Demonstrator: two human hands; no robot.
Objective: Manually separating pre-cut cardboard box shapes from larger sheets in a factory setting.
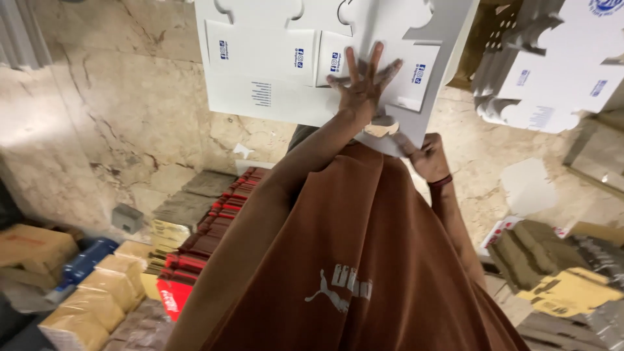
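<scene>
Pressing flat with its fingers spread wide, the left hand lay on a white flat-cut cardboard box blank that filled the view from 11 to 1 o'clock. The palm rested on a printed panel near the blank's lower edge, all fingers splayed against the sheet. The right hand, just below it toward 1 o'clock, gripped the blank's lower corner flap, its fingers closed narrowly on the card; a dark red band circled that wrist. Both arms reached out of a rust-brown shirt that took up the picture from the centre down to 6 o'clock.

A stack of similar white blanks sat at 2 o'clock, well apart from the held one. Beige marbled floor spread behind at 10 o'clock. A row of red and dark packs ran near 8 o'clock, with tan wrapped bundles beside them farther toward the corner. Brown and yellow cartons lay at 4 o'clock.
</scene>
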